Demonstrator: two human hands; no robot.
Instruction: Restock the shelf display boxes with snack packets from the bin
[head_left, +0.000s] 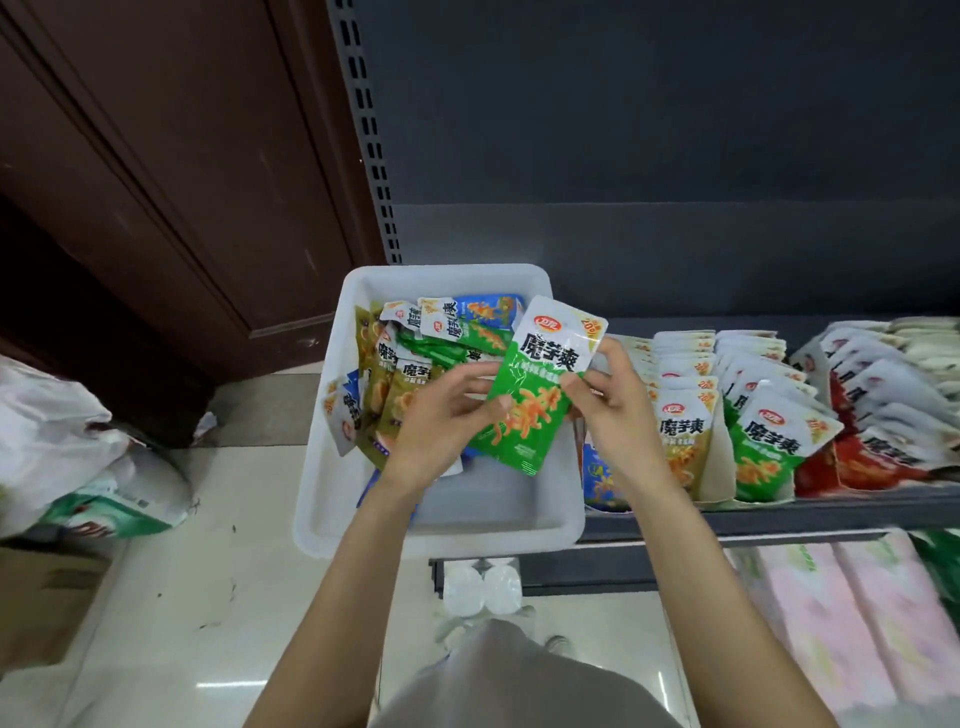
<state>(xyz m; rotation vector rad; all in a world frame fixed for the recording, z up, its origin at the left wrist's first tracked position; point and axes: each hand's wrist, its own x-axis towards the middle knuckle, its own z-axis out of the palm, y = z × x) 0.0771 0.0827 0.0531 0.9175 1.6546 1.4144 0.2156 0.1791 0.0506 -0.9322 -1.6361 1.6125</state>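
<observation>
Green packet (535, 395) pinched between left hand (441, 415) and right hand (618, 410) above white bin (322, 499), display boxes (722, 467) alongside.

Green-and-white packet (540, 384), white bin (332, 467), dark grey shelf (779, 519)

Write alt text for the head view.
Both hands, left hand and right hand, hold a green snack packet above a white bin of mixed packets. Right of it, shelf display boxes hold rows of similar packets.
</observation>
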